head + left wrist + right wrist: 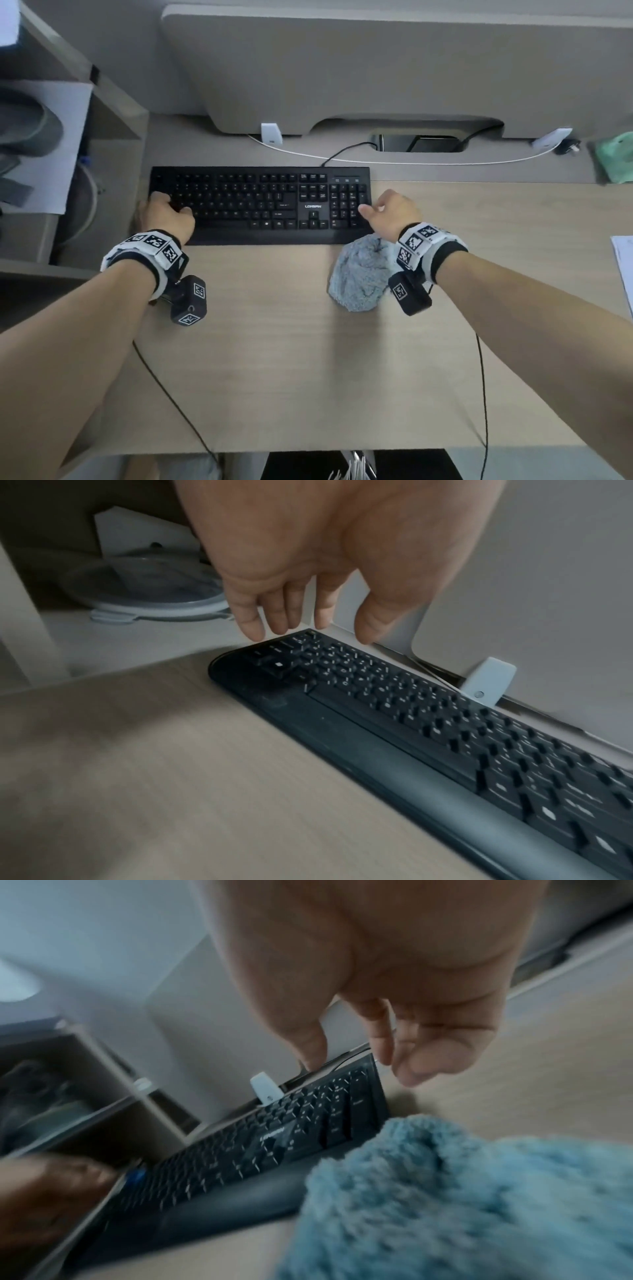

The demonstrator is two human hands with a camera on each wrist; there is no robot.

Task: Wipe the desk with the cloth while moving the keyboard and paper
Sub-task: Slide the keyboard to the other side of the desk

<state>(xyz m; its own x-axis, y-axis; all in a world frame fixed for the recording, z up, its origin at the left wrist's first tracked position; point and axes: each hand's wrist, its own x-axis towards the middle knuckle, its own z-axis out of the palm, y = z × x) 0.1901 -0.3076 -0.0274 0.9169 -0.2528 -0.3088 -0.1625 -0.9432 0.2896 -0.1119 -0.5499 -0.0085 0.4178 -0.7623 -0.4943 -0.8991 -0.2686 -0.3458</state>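
Note:
The black keyboard (260, 205) lies across the back of the wooden desk (291, 359). My left hand (168, 210) is at its left end; the left wrist view shows the left hand (329, 626) with relaxed fingers (253, 626) hanging over the corner of the keyboard (411, 723), gripping nothing. My right hand (380, 209) hovers at the numpad end, loosely curled and empty; the right wrist view shows that right hand (349, 1061) above the keyboard (274, 1139). The fluffy blue-grey cloth (359, 274) lies bunched on the desk under my right wrist, as the cloth (462, 1204) shows close up. A paper sheet (623, 260) pokes in at the right edge.
A grey partition (376, 68) stands behind the keyboard with white clips (271, 133), a white cable (411, 161) and a cable cut-out (418, 142). A side shelf on the left holds a lidded container (147, 593). A green cloth (613, 157) sits at the far right.

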